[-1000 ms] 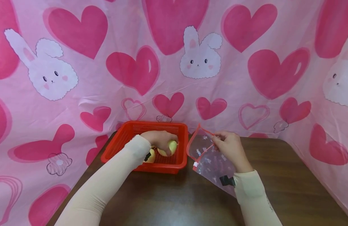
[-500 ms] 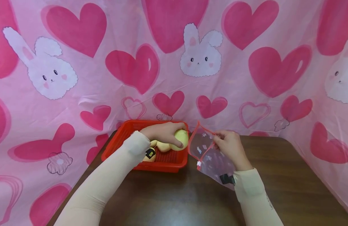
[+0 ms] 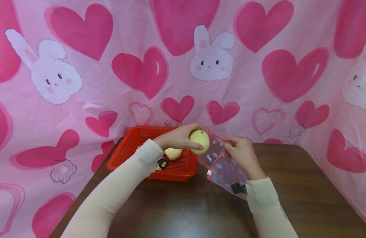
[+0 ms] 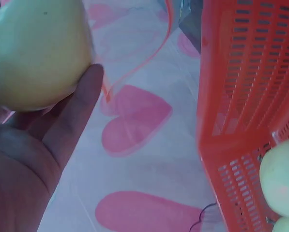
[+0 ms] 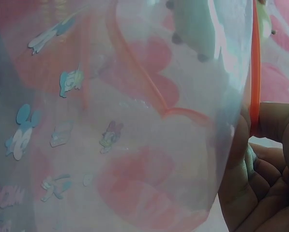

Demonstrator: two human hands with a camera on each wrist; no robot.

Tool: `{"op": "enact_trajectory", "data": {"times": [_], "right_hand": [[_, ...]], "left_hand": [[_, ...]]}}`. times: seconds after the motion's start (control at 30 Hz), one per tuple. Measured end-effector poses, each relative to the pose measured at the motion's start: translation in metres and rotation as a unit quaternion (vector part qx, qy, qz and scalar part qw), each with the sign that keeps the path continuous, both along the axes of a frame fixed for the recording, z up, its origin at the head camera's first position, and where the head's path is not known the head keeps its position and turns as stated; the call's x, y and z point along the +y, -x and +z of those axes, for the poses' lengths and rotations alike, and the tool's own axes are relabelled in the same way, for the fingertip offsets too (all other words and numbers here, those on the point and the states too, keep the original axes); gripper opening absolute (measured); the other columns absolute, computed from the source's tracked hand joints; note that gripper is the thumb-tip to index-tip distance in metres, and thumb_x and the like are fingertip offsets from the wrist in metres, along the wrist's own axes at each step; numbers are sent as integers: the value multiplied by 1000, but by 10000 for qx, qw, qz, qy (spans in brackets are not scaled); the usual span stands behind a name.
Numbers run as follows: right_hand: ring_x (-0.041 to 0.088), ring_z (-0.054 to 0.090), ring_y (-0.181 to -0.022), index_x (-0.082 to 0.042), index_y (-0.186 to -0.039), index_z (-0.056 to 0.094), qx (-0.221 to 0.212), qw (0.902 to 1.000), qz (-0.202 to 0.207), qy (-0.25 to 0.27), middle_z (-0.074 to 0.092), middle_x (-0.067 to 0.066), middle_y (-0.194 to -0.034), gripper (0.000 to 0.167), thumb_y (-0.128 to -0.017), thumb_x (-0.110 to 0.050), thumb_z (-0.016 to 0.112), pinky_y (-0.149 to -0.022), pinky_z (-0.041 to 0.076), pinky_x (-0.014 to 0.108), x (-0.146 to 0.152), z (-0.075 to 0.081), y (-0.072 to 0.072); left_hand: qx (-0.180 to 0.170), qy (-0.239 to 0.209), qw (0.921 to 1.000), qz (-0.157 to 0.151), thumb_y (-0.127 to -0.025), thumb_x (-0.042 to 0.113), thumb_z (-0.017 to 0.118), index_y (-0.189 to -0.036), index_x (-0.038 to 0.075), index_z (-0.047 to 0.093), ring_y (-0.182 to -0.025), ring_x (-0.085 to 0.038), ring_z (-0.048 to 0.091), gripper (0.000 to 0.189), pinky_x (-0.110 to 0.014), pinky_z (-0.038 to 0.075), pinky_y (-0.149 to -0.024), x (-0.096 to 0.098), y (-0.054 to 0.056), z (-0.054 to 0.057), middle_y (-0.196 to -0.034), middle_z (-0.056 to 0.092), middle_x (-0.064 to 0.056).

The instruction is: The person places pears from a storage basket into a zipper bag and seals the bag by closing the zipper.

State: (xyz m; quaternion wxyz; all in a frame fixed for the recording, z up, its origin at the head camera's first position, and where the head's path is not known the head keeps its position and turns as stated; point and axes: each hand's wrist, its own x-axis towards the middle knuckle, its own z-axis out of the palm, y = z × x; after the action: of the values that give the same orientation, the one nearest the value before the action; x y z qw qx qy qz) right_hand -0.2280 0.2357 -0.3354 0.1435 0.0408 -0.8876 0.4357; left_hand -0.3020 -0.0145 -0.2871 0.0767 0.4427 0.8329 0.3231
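My left hand (image 3: 180,136) grips a pale yellow-green pear (image 3: 199,141), thumb on one side and fingers behind it. The pear is held up at the mouth of a clear zip bag (image 3: 227,177) with a red edge and small printed figures. My right hand (image 3: 243,155) pinches the bag's red rim (image 5: 255,72) between thumb and fingers, and the mouth gapes toward the pear. More pears (image 3: 173,153) lie in the red plastic basket (image 3: 171,176), partly hidden by the left forearm. Through the bag in the right wrist view, the held pear shows faintly, with fingertips on it.
The basket stands at the back left of a brown wooden table (image 3: 183,208). Behind it hangs a pink cloth (image 3: 177,76) with hearts and rabbits. A white slider (image 3: 209,172) sits at the bag's lower red corner.
My left hand has lifted the pear out of the basket and carried it right to the bag's mouth. My right hand has stayed almost still, holding the bag.
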Motion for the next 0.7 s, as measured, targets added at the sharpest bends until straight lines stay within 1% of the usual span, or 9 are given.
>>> {"op": "enact_trajectory", "data": {"times": [0.1,0.2,0.37,0.47,0.7], "right_hand": [[20,64,-61,0,-109,70,-68,10000,-31,4,67,7,-73,23,-92,-13,63,-57,55,32,0,1,-1],[20,63,-62,-1,-110,70,-151,9999,-59,-11,66,7,-74,23,-92,-14,63,-58,55,32,-1,1,0],[20,64,-60,0,-110,70,-62,9999,-70,-44,67,7,-74,24,-92,-13,62,-56,54,32,-1,0,-1],[21,64,-60,0,-110,70,-18,10000,-85,-34,67,7,-73,24,-92,-14,62,-55,54,32,-1,1,-2],[19,63,-58,0,-110,70,45,9999,-96,41,67,7,-72,25,-93,-16,62,-55,54,31,-1,2,-2]], "left_hand": [[-93,-283,9995,-37,-77,41,79,-120,29,49,-94,-15,57,54,-33,55,-71,6,0,-4,-107,58,8],[-194,-394,9990,-70,-77,38,80,-122,30,47,-96,-15,57,57,-32,55,-72,11,-1,-8,-109,57,9],[-273,-198,9993,-176,-77,41,79,-121,32,47,-91,-16,58,55,-32,55,-70,19,-1,-18,-104,59,8],[-243,-36,9995,-215,-76,44,79,-122,32,48,-90,-16,59,56,-31,56,-69,25,-1,-21,-102,60,9],[-335,151,9992,-167,-74,38,83,-126,29,51,-93,-15,58,62,-30,56,-67,34,-1,-28,-104,59,11]]}}
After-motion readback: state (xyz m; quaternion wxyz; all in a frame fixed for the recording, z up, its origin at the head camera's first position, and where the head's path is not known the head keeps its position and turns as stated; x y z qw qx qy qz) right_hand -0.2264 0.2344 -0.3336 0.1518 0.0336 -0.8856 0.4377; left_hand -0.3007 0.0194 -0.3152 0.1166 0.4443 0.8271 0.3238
